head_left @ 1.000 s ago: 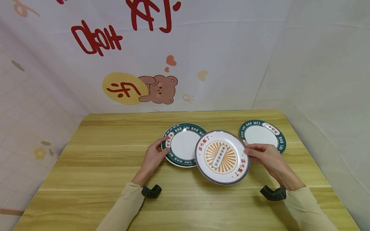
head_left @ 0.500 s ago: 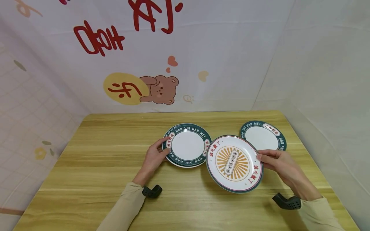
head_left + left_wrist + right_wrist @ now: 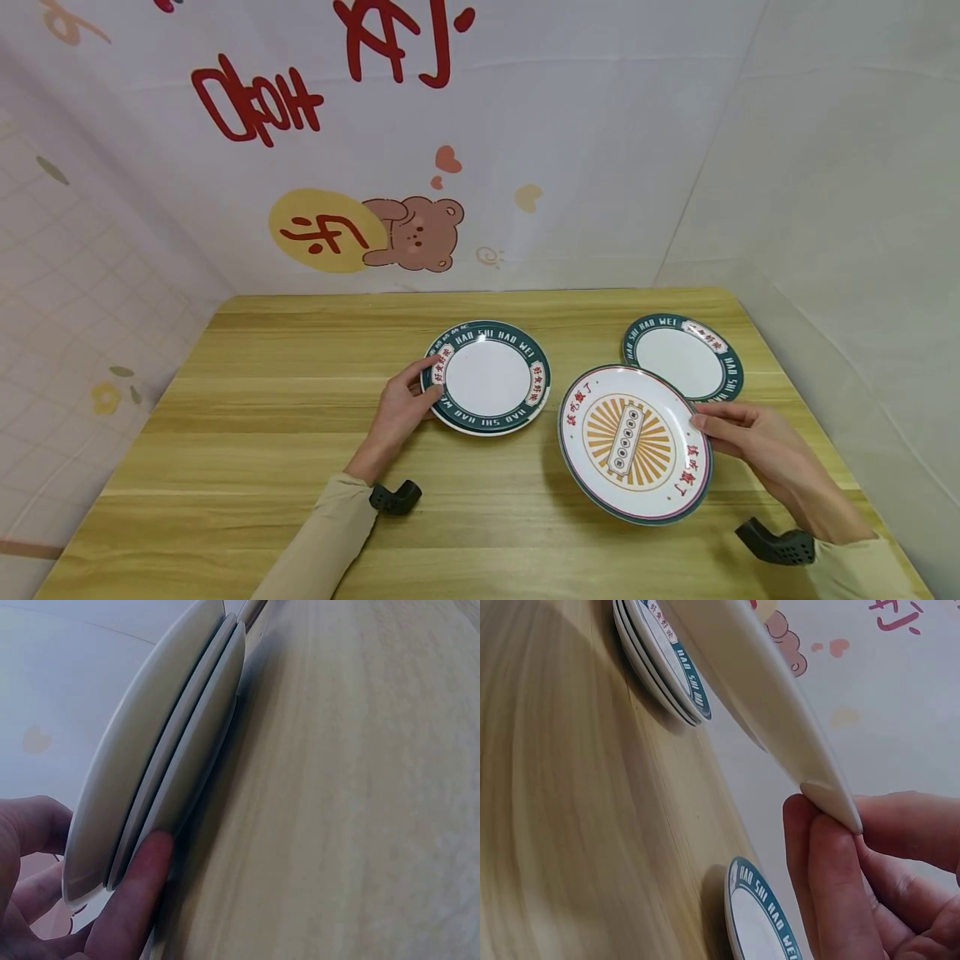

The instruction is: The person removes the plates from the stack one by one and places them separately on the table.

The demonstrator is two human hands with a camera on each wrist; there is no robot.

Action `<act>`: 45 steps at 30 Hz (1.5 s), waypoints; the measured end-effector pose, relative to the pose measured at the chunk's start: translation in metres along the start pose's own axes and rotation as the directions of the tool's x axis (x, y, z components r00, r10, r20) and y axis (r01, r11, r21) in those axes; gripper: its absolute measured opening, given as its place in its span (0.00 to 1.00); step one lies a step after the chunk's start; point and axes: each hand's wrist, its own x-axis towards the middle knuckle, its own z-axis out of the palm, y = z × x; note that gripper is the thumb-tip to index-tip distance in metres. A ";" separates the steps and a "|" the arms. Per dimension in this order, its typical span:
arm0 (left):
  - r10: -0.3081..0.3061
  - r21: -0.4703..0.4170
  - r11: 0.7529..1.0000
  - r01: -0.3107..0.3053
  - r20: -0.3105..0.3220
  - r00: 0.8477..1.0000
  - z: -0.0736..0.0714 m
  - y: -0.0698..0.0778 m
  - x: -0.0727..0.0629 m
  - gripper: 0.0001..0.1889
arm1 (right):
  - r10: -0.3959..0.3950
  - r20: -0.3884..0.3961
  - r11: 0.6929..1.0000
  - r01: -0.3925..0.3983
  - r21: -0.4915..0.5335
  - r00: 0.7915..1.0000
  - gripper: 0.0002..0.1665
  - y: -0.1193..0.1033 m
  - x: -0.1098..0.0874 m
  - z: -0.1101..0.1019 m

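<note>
My left hand (image 3: 399, 410) grips the left rim of a small stack of green-rimmed plates (image 3: 487, 379) near the table's middle. In the left wrist view the plates (image 3: 154, 757) lie nested, with a finger pressed to the lower rim. To the right, my right hand (image 3: 765, 454) pinches the right edge of a white plate (image 3: 633, 442) printed with an orange sunburst and red characters. This plate tilts above the table, its pale underside (image 3: 780, 712) showing in the right wrist view.
Another green-rimmed plate (image 3: 682, 358) lies at the back right of the wooden table (image 3: 300, 367), its front edge partly covered by the sunburst plate. A white printed cloth (image 3: 585, 150) stands behind the table.
My right hand has carried the sunburst plate rightward and toward me. It overlapped the stack earlier and now is apart from it. My left hand stays at the stack's rim.
</note>
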 end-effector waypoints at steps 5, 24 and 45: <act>-0.012 -0.019 1.000 0.012 0.002 1.000 -0.001 0.001 0.000 0.27 | -0.017 0.013 1.000 0.016 0.014 1.000 0.10 0.007 -0.004 -0.008; 0.015 -0.045 0.999 -0.015 0.006 1.000 0.000 0.000 0.000 0.28 | -0.020 -0.009 0.998 0.021 0.063 1.000 0.13 0.022 -0.012 -0.034; 0.016 -0.022 1.000 -0.016 0.015 1.000 -0.001 0.001 -0.002 0.27 | 0.049 -0.035 0.999 -0.050 -0.016 0.998 0.18 0.042 -0.023 -0.065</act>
